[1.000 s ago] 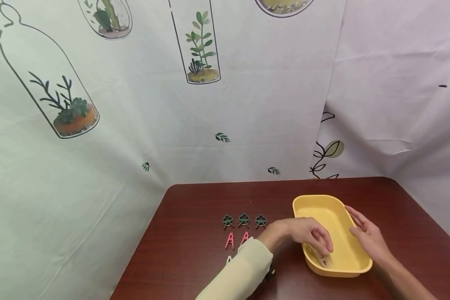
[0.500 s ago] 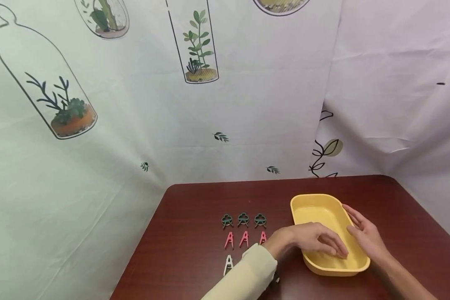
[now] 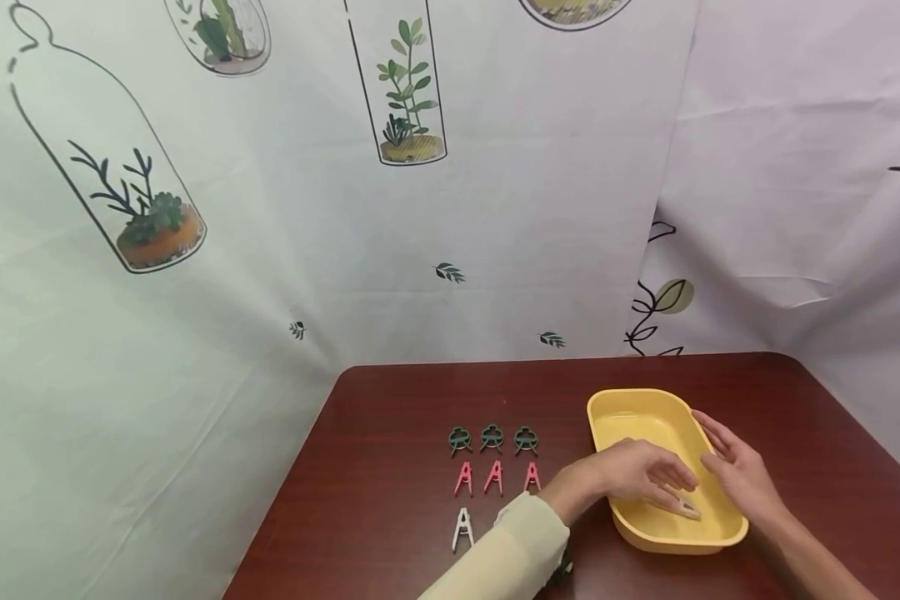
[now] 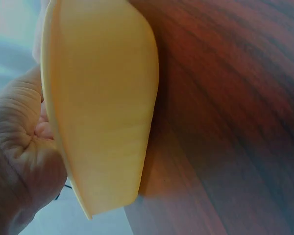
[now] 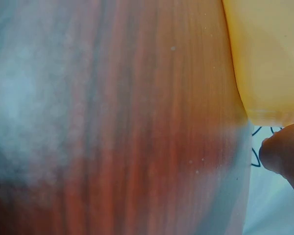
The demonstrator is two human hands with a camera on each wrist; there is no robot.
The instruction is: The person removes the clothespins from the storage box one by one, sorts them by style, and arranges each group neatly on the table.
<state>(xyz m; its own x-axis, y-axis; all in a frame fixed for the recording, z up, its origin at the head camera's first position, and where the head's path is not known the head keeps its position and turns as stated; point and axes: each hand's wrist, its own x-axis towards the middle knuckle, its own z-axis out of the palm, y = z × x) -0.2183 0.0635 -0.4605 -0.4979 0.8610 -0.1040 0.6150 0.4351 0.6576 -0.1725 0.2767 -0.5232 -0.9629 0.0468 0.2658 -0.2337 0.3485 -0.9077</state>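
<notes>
My left hand (image 3: 645, 473) reaches over the left rim into a yellow plastic basin (image 3: 648, 421). A whitish clothespin (image 3: 688, 507) lies at its thumb tip, with the other fingers above it; I cannot tell whether it is pinched. In the left wrist view that hand (image 4: 24, 147) crosses the basin's outer wall (image 4: 103, 98). My right hand (image 3: 738, 471) holds the basin's right rim, thumb over the edge and fingers along the outside. Part of it, a fingertip (image 5: 279, 152), shows beside the basin (image 5: 269, 58) in the right wrist view.
Left of the basin on the dark red table (image 3: 367, 467) are a row of green round clips (image 3: 492, 437), a row of pink clothespins (image 3: 495, 477) and a white clothespin (image 3: 462, 530). A dark clip (image 3: 562, 571) is partly hidden under the left sleeve (image 3: 510, 550).
My left hand has shifted right inside the basin, and its fingers have lifted a little. The whitish clothespin, hidden half a second ago, shows again farther right. My right hand stays on the rim.
</notes>
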